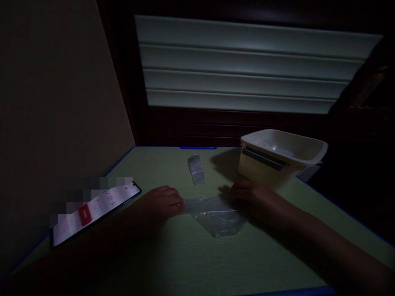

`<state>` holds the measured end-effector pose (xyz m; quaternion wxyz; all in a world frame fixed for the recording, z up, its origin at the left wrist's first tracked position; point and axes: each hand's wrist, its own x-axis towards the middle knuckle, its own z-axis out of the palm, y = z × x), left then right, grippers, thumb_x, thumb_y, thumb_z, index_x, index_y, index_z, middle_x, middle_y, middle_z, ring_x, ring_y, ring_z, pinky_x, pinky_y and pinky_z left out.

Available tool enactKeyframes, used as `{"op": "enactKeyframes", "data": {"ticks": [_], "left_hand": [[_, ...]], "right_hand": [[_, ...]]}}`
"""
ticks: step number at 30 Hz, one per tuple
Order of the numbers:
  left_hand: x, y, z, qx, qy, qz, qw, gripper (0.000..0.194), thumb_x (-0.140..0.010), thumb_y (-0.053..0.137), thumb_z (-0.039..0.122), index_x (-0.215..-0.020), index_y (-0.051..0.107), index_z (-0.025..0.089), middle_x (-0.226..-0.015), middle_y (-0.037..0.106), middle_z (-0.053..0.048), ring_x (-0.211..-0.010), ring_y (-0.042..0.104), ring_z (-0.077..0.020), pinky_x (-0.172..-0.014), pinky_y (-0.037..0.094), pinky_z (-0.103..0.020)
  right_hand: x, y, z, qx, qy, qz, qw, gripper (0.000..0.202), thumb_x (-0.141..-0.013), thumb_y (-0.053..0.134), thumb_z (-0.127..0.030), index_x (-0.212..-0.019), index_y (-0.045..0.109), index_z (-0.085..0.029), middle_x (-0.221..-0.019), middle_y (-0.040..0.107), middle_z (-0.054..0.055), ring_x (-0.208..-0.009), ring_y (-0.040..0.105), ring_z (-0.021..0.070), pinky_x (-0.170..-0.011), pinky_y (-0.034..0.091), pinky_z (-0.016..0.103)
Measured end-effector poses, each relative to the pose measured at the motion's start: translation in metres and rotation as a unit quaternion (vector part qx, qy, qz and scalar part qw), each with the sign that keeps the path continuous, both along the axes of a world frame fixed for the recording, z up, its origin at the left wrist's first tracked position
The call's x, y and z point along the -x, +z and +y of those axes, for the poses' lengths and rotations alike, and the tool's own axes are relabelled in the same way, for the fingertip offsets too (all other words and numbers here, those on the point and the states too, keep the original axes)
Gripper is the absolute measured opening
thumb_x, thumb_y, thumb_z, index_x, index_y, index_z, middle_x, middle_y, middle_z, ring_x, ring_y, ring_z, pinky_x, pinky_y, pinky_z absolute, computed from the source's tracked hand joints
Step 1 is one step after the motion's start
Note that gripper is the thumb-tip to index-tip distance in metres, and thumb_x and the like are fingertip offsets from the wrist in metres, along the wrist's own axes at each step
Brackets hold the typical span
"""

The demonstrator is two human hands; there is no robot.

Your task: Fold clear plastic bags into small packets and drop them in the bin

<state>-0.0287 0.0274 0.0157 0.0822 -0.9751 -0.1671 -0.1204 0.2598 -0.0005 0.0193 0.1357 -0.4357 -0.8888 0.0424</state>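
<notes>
The room around me is so dim that the right side sinks into black past the pale slatted panel (231, 61). My light green table (185, 265) with blue edging runs out of view at the bottom. At its far right edge stands a cream plastic bin (256, 168), its glinting contents (274, 146) hard to make out. Pixelation hides one side of the lit phone (108, 201). The clear, flat plastic piece (220, 224) lies mid-table, with green surface before it. My left hand (165, 201) meets its left end, my right hand (256, 199) curls at its right; I cannot tell whether either grips. Beyond lies a small folded plastic strip (196, 170).
</notes>
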Motion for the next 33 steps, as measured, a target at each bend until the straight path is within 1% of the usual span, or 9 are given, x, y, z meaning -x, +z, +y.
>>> {"op": "enactKeyframes", "data": {"ticks": [3, 8, 11, 13, 17, 23, 28, 31, 33], "left_hand": [[0.003, -0.001, 0.000, -0.030, -0.014, 0.007, 0.999, 0.020, -0.087, 0.042, 0.009, -0.097, 0.060, 0.014, -0.098, 0.064, -0.008, -0.089, 0.054, -0.0188, -0.078, 0.042, -0.030], [0.003, -0.002, 0.002, -0.048, -0.031, 0.023, 0.998, 0.020, -0.088, 0.042, 0.012, -0.099, 0.059, 0.014, -0.101, 0.064, -0.010, -0.091, 0.056, -0.0204, -0.079, 0.042, -0.033], [0.001, -0.001, 0.002, -0.051, -0.027, 0.028, 0.998, 0.020, -0.087, 0.044, 0.011, -0.099, 0.059, 0.014, -0.098, 0.064, -0.010, -0.088, 0.057, -0.0203, -0.077, 0.043, -0.033], [0.001, -0.001, 0.002, -0.046, -0.015, 0.032, 0.998, 0.019, -0.087, 0.046, 0.013, -0.099, 0.059, 0.015, -0.097, 0.065, -0.009, -0.087, 0.057, -0.0203, -0.076, 0.044, -0.032], [0.000, -0.001, 0.002, -0.033, -0.004, 0.038, 0.999, 0.019, -0.084, 0.050, 0.012, -0.100, 0.060, 0.016, -0.096, 0.065, -0.008, -0.088, 0.058, -0.0203, -0.077, 0.044, -0.032], [-0.002, -0.003, 0.003, -0.044, 0.002, 0.033, 0.998, 0.018, -0.082, 0.051, 0.008, -0.094, 0.063, 0.015, -0.096, 0.066, -0.009, -0.086, 0.059, -0.0218, -0.073, 0.046, -0.034], [-0.002, -0.008, 0.005, -0.054, 0.005, 0.023, 0.998, 0.019, -0.081, 0.051, 0.007, -0.092, 0.064, 0.016, -0.094, 0.067, -0.007, -0.084, 0.059, -0.0209, -0.073, 0.046, -0.034], [-0.001, -0.011, 0.006, -0.063, 0.007, 0.014, 0.998, 0.020, -0.080, 0.050, 0.005, -0.091, 0.063, 0.016, -0.095, 0.067, -0.006, -0.084, 0.059, -0.0206, -0.073, 0.047, -0.034], [-0.001, -0.012, 0.006, -0.065, 0.008, 0.007, 0.998, 0.019, -0.082, 0.050, 0.006, -0.092, 0.062, 0.016, -0.095, 0.066, -0.006, -0.085, 0.059, -0.0205, -0.074, 0.047, -0.034]], "right_hand": [[-0.001, 0.004, 0.001, 0.016, -0.001, -0.004, 1.000, 0.019, -0.079, 0.048, -0.006, -0.076, 0.064, -0.015, -0.079, 0.059, 0.006, -0.069, 0.056, 0.0152, -0.061, 0.043, 0.026], [0.014, 0.016, -0.004, -0.004, 0.009, 0.075, 0.997, 0.033, -0.081, 0.042, -0.006, -0.109, 0.058, -0.015, -0.105, 0.061, 0.011, -0.093, 0.058, 0.0197, -0.080, 0.046, 0.032], [0.041, 0.024, -0.012, 0.010, 0.067, 0.046, 0.997, 0.034, -0.089, 0.040, -0.022, -0.120, 0.051, -0.012, -0.119, 0.056, 0.014, -0.106, 0.054, 0.0221, -0.090, 0.043, 0.035], [0.060, 0.026, -0.018, 0.040, 0.107, 0.003, 0.993, 0.050, -0.089, 0.041, -0.038, -0.127, 0.044, -0.006, -0.129, 0.048, 0.019, -0.115, 0.047, 0.0272, -0.096, 0.039, 0.038], [0.076, 0.024, -0.024, 0.080, 0.133, -0.033, 0.987, 0.059, -0.090, 0.036, -0.044, -0.130, 0.040, -0.002, -0.135, 0.039, 0.022, -0.121, 0.041, 0.0300, -0.100, 0.034, 0.039], [0.030, 0.024, -0.027, 0.156, 0.045, -0.014, 0.987, 0.059, -0.090, 0.032, -0.046, -0.135, 0.034, -0.008, -0.140, 0.033, 0.016, -0.126, 0.035, 0.0272, -0.103, 0.031, 0.041], [-0.017, 0.010, -0.036, 0.198, -0.055, 0.029, 0.978, 0.055, -0.089, 0.036, -0.046, -0.136, 0.034, -0.018, -0.144, 0.028, 0.007, -0.128, 0.030, 0.0268, -0.106, 0.024, 0.046], [-0.026, 0.002, -0.039, 0.198, -0.073, 0.081, 0.974, 0.053, -0.090, 0.037, -0.044, -0.136, 0.035, -0.019, -0.143, 0.030, 0.007, -0.128, 0.032, 0.0262, -0.106, 0.023, 0.046], [-0.025, 0.002, -0.035, 0.189, -0.069, 0.111, 0.973, 0.048, -0.090, 0.037, -0.043, -0.131, 0.042, -0.018, -0.138, 0.040, 0.009, -0.123, 0.040, 0.0251, -0.104, 0.029, 0.043]]}}
